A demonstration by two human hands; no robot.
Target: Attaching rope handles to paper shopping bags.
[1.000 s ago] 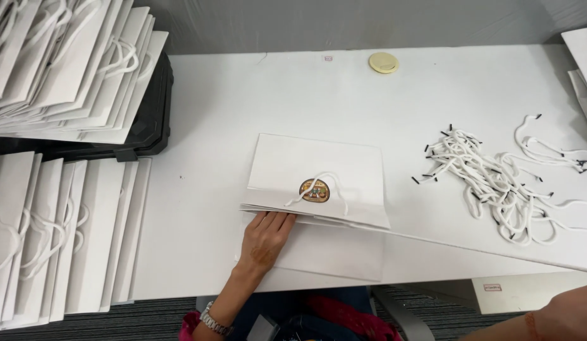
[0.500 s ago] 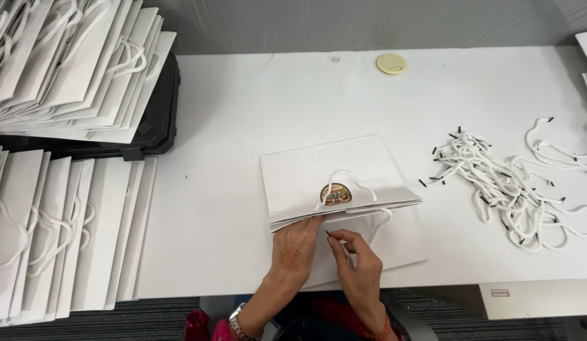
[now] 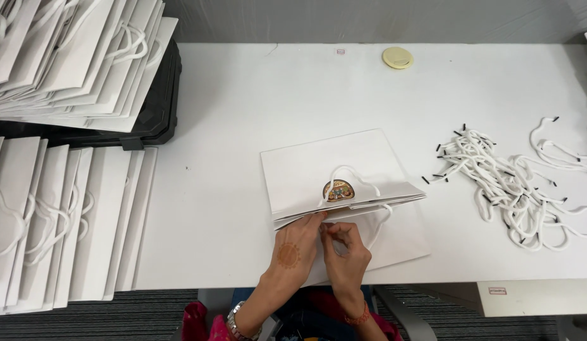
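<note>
On the bench (image 3: 243, 95) I see a white paper bag (image 3: 331, 167) lying flat, one cord handle (image 3: 347, 177) already fitted. My left hand (image 3: 293, 249) presses its mouth edge; my right hand (image 3: 345, 249) pinches a second cord (image 3: 381, 221), not yet fitted.

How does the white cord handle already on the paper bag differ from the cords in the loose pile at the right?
The cord handle is threaded into the paper bag as one neat loop; the loose cords lie tangled on the table. Their black tips show; the handle's ends are hidden. Both are white.
</note>
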